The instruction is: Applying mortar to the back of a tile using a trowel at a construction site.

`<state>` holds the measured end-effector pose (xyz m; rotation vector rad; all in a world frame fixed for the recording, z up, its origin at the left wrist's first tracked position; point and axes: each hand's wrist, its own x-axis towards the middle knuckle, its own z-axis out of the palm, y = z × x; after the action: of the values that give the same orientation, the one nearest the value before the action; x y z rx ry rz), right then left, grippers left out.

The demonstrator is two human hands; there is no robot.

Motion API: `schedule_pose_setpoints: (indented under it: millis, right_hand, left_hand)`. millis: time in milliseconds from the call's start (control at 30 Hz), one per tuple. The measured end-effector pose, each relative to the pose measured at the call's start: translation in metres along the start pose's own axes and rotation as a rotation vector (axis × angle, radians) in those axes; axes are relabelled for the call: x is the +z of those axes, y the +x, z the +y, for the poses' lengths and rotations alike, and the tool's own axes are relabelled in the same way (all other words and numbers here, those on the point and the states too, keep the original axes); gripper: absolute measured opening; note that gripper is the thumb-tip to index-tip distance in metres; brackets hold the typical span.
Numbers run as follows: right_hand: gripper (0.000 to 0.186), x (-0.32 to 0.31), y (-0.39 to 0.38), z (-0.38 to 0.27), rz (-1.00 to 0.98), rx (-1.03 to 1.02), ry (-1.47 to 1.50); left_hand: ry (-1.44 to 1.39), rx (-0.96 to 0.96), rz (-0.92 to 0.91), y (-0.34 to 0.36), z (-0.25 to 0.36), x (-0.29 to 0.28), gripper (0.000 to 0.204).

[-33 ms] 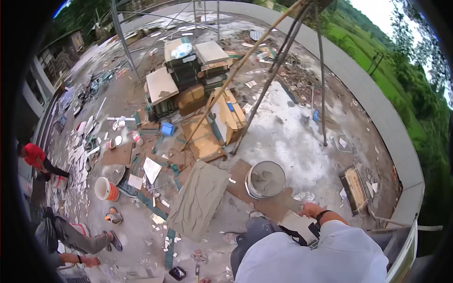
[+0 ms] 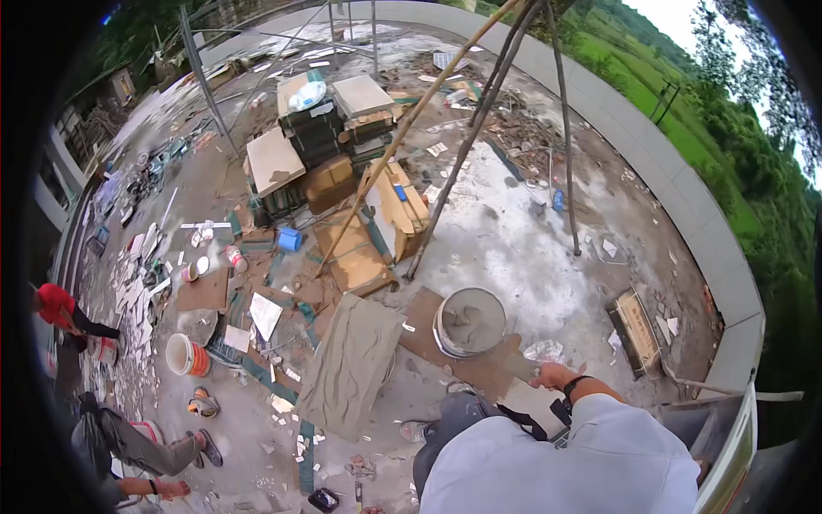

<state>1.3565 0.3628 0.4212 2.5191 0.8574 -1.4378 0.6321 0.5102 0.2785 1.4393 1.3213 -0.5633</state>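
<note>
My right hand [image 2: 555, 376], with a dark band at the wrist, is closed around a trowel. Its flat, mortar-grey blade [image 2: 516, 365] points left, just below the rim of a round bucket [image 2: 438, 330] with wet grey mortar [image 2: 473, 317] in it. A pale flat piece [image 2: 533, 406] lies below the blade, beside my dark trousers [image 2: 458, 420]. Left of the bucket lies a crumpled grey sheet or sack [image 2: 351, 364]. At the lower edge only a sliver of skin [image 2: 372, 511] shows, seemingly my left hand; its fingers are hidden.
Leaning poles [image 2: 462, 171] stand beyond the bucket, near stacked tiles [image 2: 360, 96] and brown cartons [image 2: 353, 257]. An orange-and-white bucket [image 2: 184, 355] stands left. Two people work at left; one reaches out a hand [image 2: 174, 488]. A wooden-framed box [image 2: 634, 332] lies right. Tile shards litter the ground.
The whole view has shifted slightly, with the scene moving left and up. My right hand and trowel stay beside the bucket. The lower-left person's hand has moved a little right and down.
</note>
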Motion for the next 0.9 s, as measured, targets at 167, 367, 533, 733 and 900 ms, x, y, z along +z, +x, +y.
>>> schedule_pose_setpoints:
  millis: [167,367,533,733,900]
  right_hand:
    - [0.047,0.021,0.020,0.045,-0.055,-0.017,0.193]
    - [0.038,0.043,0.048,0.140,-0.086,0.025,0.483]
    - [0.035,0.002,0.025,0.152,-0.155,0.144,0.211]
    - [0.031,-0.038,0.049,0.123,-0.209,0.047,-0.013]
    - [0.048,-0.060,0.081,0.080,-0.133,-0.167,-0.132]
  left_hand:
    - [-0.050,-0.009,0.063,0.015,0.061,0.004,0.021]
    - [-0.506,-0.160,0.363,-0.053,0.081,0.145,0.019]
    - [-0.756,-0.080,0.587,-0.077,0.163,0.164,0.029]
    - [-0.834,-0.271,0.629,-0.119,0.165,0.225,0.032]
    - [-0.840,-0.311,0.628,-0.147,0.134,0.290,0.030]
